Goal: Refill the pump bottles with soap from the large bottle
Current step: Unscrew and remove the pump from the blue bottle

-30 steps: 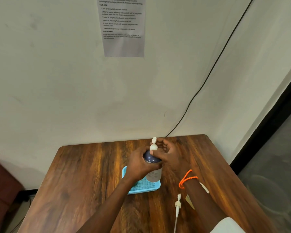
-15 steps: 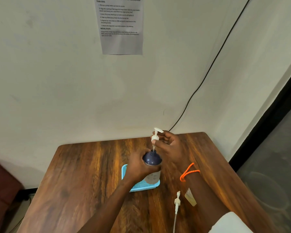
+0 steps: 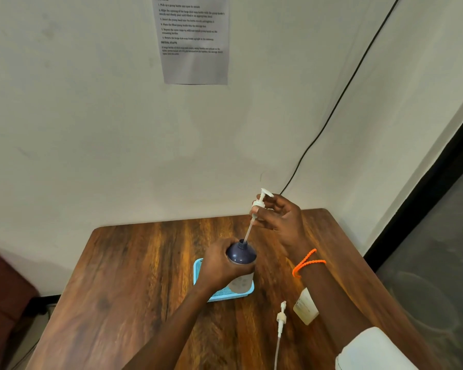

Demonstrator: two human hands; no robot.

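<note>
Nearest the camera, on the wooden table [image 3: 134, 284], a loose pump head [image 3: 281, 317] lies on its side with its dip tube trailing toward the bottom edge, so at least one other bottle seems to have been opened already. Just beside it on the right, part of a pale yellowish bottle [image 3: 305, 307] shows from under the right forearm; whether this is the large soap bottle or another pump bottle cannot be told, as most of it is hidden. Further in, the left hand [image 3: 219, 265] has its fingers curled round the shoulder of a dark-topped pump bottle [image 3: 241, 256], which stands in a small blue tray [image 3: 198, 268] near the table's middle. Above it, the right hand [image 3: 277, 217] pinches the collar of a white pump [image 3: 259, 202], held up and slightly tilted, while the lower end of its tube [image 3: 247, 232] is at the bottle's open neck. From this alone I cannot say whether the pump is coming out or going back in; the clear lower body shows no plain soap level. My judgement is that the task is at an early or middle stage: no pouring is under way, and this bottle is not closed. Farthest off, a printed sheet [image 3: 194, 41] hangs on the wall, with a black cable [image 3: 332, 113] running down beside it.
</note>
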